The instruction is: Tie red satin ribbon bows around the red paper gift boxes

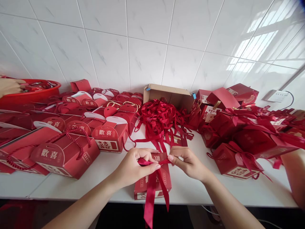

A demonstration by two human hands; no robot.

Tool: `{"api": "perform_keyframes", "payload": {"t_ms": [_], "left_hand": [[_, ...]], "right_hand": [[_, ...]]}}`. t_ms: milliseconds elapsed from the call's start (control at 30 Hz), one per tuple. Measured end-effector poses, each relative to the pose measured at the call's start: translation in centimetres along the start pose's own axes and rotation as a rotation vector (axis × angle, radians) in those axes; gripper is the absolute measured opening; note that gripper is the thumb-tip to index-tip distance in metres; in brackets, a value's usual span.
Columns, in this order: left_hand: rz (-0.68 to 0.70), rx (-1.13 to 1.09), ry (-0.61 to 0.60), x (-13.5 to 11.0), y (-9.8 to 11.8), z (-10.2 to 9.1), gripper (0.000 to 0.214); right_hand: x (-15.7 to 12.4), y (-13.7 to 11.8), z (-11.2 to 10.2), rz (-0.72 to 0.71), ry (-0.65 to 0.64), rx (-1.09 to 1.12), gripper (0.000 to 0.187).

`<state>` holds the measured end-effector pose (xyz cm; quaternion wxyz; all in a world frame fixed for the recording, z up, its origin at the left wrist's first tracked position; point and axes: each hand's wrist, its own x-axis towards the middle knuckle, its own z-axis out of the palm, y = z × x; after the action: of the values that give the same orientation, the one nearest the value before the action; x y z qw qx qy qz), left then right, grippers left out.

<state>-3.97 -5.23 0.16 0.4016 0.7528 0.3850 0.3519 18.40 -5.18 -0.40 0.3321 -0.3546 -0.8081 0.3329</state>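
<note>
A red gift box with pale printed characters stands at the table's front edge, right in front of me. Above its top, my left hand pinches a red ribbon between thumb and fingers. My right hand grips the same ribbon a little to the right, thumb against forefinger. Between the two hands the ribbon is gathered, and two tails hang down over the box's front and past the table edge. My fingers partly cover the box top, so how the ribbon is looped there is hidden.
Several red boxes with cord handles crowd the left. An open cardboard box spills a heap of red ribbons. Ribbon-tied boxes are piled right, near another person's arm. A hand reaches into a red basin.
</note>
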Motion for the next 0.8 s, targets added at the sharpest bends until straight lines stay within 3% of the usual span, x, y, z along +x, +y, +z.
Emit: {"api": "perform_keyframes", "payload": {"t_ms": [333,433,467,567,600,700,800], "left_hand": [[-0.074,0.016,-0.043,0.5,-0.5,-0.2,0.027],[-0.086,0.027,-0.076,0.7,-0.2,-0.3,0.020],[-0.089,0.023,-0.079,0.7,-0.1,-0.2,0.018],[-0.072,-0.001,-0.052,0.7,-0.1,0.3,0.017],[-0.058,-0.011,-0.041,0.7,-0.2,0.6,0.018],[0.027,-0.053,0.062,0.8,-0.6,1.4,0.035],[0.077,-0.122,0.215,0.7,-0.9,1.4,0.045]], "right_hand": [[-0.7,-0.1,-0.1,-0.030,0.074,-0.088,0.043],[-1.3,0.6,-0.2,-0.005,0.073,0.001,0.036],[-1.5,1.0,-0.1,-0.020,0.040,0.054,0.047],[-2.3,2.0,0.5,-0.076,-0.084,0.111,0.116],[-2.7,2.1,0.9,-0.077,-0.094,0.094,0.123],[-3.9,2.0,1.6,-0.042,0.011,0.064,0.117],[-5.7,0.5,0.0,-0.042,0.243,0.046,0.112]]}}
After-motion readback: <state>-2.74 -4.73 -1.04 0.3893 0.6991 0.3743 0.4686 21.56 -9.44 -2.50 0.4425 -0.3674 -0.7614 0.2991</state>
